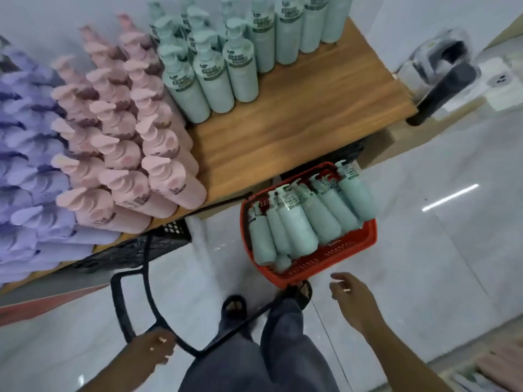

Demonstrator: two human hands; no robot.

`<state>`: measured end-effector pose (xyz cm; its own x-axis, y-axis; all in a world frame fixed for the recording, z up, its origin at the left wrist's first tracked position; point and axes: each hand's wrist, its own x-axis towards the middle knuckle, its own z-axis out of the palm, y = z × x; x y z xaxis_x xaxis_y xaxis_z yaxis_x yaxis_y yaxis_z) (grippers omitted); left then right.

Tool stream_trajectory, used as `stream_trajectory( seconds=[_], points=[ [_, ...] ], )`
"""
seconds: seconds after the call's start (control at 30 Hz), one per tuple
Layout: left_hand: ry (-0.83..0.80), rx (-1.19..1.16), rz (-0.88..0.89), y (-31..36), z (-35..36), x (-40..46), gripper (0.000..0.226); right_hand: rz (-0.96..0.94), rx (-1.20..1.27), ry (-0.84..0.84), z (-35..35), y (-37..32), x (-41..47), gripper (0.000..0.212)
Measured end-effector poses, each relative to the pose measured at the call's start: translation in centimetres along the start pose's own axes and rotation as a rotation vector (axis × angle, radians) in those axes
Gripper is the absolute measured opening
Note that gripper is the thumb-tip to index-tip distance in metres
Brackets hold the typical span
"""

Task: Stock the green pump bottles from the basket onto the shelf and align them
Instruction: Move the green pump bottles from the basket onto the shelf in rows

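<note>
We see 1 wooden shelf (297,117) carrying upright green pump bottles (215,77) beside pink bottles (158,154). 1 red basket (353,250) sits on the floor holding about 7 green bottles lying flat, long axes pointing pump-first toward the shelf. Our left hand (154,349) grasps the black basket handle (147,278); our right hand (351,298) hangs relaxed.

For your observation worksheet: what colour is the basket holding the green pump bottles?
Red basket, with a black handle; seen in the head view.
</note>
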<state>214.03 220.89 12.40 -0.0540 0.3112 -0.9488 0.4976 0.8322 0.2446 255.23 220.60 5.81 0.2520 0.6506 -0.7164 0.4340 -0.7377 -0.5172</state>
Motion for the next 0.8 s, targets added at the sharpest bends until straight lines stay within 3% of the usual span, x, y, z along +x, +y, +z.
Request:
stream_trajectory(
  seconds=[0.03,0.17,0.23,0.33,0.5,0.6,0.8],
  points=[
    [-0.022,-0.100,0.046,0.9,0.9,0.0,0.012,-0.013,0.013,-0.005,-0.7,-0.7,2.0,0.015],
    [-0.017,0.015,0.162,10.4,5.5,6.0,0.008,-0.052,0.052,-0.005,-2.0,-2.4,9.8,0.016],
    [-0.054,0.008,0.206,14.0,8.1,9.8,0.011,-0.058,0.035,-0.025,-2.1,-2.9,13.7,0.027],
    [-0.069,-0.072,0.227,19.5,12.6,15.5,0.039,-0.053,-0.073,-0.013,-1.9,-3.0,18.3,0.046],
    [-0.061,-0.291,0.193,23.8,18.9,24.0,0.081,-0.131,-0.466,-0.035,-1.1,-2.7,24.5,0.084],
    [0.082,-0.321,0.118,24.6,21.0,27.0,0.108,-0.131,-0.677,-0.089,0.1,-3.2,26.8,0.092],
    [0.186,-0.340,-0.024,24.8,23.5,28.8,0.120,-0.084,-0.698,-0.106,1.5,-3.6,29.0,0.088]
  ],
)
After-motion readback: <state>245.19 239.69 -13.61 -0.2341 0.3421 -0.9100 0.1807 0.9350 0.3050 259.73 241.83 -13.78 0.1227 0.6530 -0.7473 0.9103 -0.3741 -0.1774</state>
